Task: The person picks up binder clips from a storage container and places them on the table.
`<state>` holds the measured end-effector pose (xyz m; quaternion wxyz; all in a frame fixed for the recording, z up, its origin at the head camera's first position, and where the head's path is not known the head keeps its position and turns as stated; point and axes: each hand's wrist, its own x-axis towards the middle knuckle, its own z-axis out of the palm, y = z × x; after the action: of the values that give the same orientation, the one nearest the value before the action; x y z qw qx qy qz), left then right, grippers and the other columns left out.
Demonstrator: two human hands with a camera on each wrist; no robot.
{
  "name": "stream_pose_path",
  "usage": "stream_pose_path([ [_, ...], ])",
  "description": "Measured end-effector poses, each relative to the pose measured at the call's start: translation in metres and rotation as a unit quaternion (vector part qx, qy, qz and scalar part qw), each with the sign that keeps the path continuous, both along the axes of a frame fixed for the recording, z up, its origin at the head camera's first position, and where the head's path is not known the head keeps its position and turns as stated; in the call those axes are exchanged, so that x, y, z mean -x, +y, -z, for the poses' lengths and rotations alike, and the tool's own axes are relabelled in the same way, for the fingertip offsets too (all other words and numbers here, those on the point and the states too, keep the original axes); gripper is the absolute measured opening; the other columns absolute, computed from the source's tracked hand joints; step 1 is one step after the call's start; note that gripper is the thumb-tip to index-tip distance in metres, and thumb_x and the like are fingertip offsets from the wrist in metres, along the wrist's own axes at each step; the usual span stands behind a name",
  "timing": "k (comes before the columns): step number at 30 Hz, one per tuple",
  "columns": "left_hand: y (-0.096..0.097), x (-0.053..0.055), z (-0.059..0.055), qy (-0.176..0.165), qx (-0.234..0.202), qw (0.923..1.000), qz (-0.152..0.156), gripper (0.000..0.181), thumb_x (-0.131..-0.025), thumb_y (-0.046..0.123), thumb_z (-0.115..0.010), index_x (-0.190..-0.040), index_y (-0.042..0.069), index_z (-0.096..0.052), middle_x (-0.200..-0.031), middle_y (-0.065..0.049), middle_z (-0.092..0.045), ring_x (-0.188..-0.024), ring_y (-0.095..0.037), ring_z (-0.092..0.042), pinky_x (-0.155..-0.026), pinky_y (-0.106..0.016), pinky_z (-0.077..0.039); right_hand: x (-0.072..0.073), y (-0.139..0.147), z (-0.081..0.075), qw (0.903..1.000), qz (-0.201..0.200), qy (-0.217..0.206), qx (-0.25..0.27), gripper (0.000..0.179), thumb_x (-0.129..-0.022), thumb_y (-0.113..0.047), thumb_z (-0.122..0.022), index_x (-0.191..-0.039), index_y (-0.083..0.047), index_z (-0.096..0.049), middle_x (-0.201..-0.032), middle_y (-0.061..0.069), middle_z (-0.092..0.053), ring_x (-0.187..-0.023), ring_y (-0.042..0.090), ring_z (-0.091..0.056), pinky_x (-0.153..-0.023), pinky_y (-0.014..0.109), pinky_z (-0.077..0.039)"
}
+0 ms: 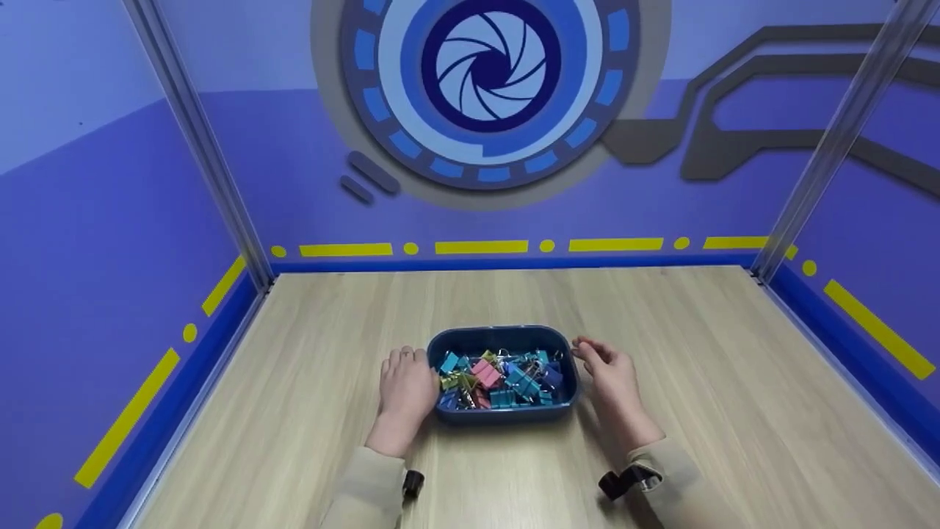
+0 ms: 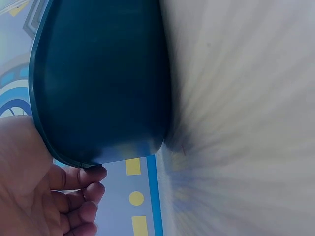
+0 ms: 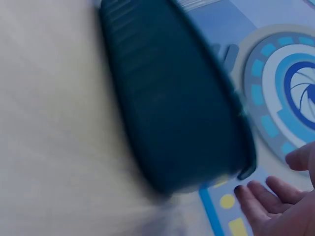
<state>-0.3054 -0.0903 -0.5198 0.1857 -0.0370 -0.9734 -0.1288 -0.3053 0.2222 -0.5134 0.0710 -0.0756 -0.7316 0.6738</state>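
Observation:
A dark blue plastic box (image 1: 499,416) with rounded corners sits on the table, holding a heap of binder clips (image 1: 507,378) in teal, pink, yellow-green and blue. At the box's left end, my left hand (image 1: 408,386) grips the rim. The left wrist view shows the index finger (image 2: 81,178) under the rim at the far corner, the other fingers curled below it and the thumb tip hidden behind the wall. My right hand (image 1: 608,373) is beside the right end, fingers loosely bent. In the right wrist view its fingertips (image 3: 241,191) stand just off the rim, holding nothing.
The wood-grain table (image 1: 330,316) extends around the box on every side. Purple-blue printed panels (image 1: 279,169) enclose it at the back, left and right, with metal posts (image 1: 213,154) at the rear corners. Each wrist wears a black band (image 1: 620,483).

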Motion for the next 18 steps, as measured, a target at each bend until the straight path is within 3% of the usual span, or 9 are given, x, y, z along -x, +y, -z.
stream_pose_path([
  [2, 0.001, 0.0, 0.0, -0.005, -0.003, 1.0, -0.001, 0.031, -0.092, 0.022, -0.069, -0.109, -0.003, -0.067, -0.11, -0.02, -0.066, -0.107, -0.037, -0.057, -0.093, -0.048, -0.045, -0.002, -0.002, -0.006, 0.9997, 0.004, 0.018, 0.014, 0.04, -0.106, -0.017, -0.054, -0.134, 0.011, -0.057, -0.136, 0.027, -0.063, -0.115, 0.018, -0.07, -0.113, 0.044, -0.045],
  [8, 0.0, 0.0, 0.0, 0.005, -0.005, 1.0, -0.001, 0.03, -0.091, 0.021, -0.069, -0.107, -0.004, -0.067, -0.108, -0.021, -0.067, -0.105, -0.037, -0.058, -0.091, -0.048, -0.046, -0.006, -0.012, -0.018, 0.9994, -0.027, 0.007, 0.018, 0.038, -0.104, -0.014, -0.057, -0.131, 0.012, -0.059, -0.126, 0.021, -0.071, -0.096, 0.007, -0.073, -0.09, 0.02, -0.054],
  [13, 0.0, -0.001, 0.0, 0.022, -0.008, 0.9997, 0.0, 0.026, -0.089, 0.019, -0.069, -0.102, -0.003, -0.068, -0.102, -0.02, -0.067, -0.101, -0.037, -0.059, -0.087, -0.047, -0.046, -0.004, -0.022, -0.02, 0.9961, -0.082, -0.015, 0.031, 0.036, -0.103, -0.008, -0.057, -0.129, 0.017, -0.058, -0.119, 0.025, -0.073, -0.087, 0.014, -0.076, -0.084, 0.021, -0.057],
  [18, 0.0, 0.0, 0.0, 0.001, -0.011, 0.9999, -0.001, 0.029, -0.091, 0.021, -0.069, -0.107, -0.004, -0.068, -0.106, -0.02, -0.067, -0.105, -0.036, -0.059, -0.09, -0.047, -0.046, 0.002, -0.029, -0.019, 0.9916, -0.121, -0.043, -0.018, 0.035, -0.102, -0.01, -0.059, -0.125, 0.018, -0.061, -0.115, 0.025, -0.073, -0.09, 0.017, -0.076, -0.084, 0.024, -0.059],
])
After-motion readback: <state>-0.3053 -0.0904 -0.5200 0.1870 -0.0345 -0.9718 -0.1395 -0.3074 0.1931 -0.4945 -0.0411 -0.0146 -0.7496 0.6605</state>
